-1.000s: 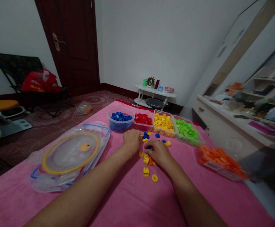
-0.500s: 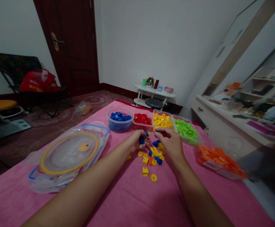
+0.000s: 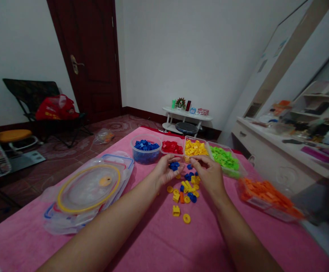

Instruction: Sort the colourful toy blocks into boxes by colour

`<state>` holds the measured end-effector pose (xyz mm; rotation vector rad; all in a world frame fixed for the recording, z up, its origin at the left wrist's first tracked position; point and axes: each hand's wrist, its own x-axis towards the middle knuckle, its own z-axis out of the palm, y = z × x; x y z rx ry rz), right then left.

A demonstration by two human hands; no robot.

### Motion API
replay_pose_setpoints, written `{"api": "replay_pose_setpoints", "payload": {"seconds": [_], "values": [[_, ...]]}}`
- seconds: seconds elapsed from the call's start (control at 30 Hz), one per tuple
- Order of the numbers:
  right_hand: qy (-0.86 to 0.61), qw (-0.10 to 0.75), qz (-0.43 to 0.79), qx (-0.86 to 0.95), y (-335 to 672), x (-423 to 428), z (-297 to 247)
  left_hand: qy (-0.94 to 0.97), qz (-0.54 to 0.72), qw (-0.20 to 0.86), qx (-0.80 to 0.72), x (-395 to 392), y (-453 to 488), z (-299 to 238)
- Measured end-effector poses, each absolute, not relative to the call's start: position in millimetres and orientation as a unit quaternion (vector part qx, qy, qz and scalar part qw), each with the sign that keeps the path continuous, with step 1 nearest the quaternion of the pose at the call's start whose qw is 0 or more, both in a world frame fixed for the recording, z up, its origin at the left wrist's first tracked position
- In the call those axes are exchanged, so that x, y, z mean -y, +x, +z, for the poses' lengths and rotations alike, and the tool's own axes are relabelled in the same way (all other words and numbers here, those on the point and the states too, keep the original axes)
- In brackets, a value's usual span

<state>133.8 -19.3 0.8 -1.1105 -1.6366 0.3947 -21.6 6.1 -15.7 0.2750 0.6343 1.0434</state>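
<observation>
My left hand (image 3: 166,170) is raised palm-up over the pink cloth, fingers curled round several blue bricks (image 3: 174,165). Close beside it, my right hand (image 3: 208,174) has its fingertips pinched together near those blue bricks; what the pinch holds is too small to make out. Under both hands lies a loose pile of yellow, blue and orange pieces (image 3: 187,187), and a yellow brick (image 3: 176,210) and a yellow ring (image 3: 186,218) lie nearer to me.
Behind the hands stand tubs of blue (image 3: 146,148), red (image 3: 171,146), yellow (image 3: 195,148) and green bricks (image 3: 224,158). An orange-brick tub (image 3: 269,196) sits at the right. Stacked clear lids (image 3: 89,187) lie at the left. A dresser (image 3: 277,151) borders the right.
Both hands have lifted off the cloth and come together above the pile. The left hand turned palm-up with blue bricks in it. The view shifted slightly right.
</observation>
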Motion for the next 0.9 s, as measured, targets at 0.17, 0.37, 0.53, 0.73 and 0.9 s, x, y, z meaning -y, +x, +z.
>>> {"api": "replay_pose_setpoints", "payload": {"seconds": [0.17,0.37,0.53,0.73,0.9], "values": [[-0.49,0.542,0.152,0.666,143,19,6,0.15,0.585,0.719,-0.343,-34,-42,21],[-0.493,0.558,0.158,0.648,155,13,5,0.332,0.664,0.455,-0.491,-81,-78,45],[-0.5,0.547,0.14,0.656,157,10,1,0.549,0.556,0.216,-0.585,-72,-78,40],[-0.515,0.527,0.118,0.666,167,4,-6,0.694,0.456,0.221,-0.511,-24,-33,5],[-0.519,0.479,0.134,0.695,173,-6,-25,0.762,0.334,0.167,-0.529,-15,-8,-33]]}}
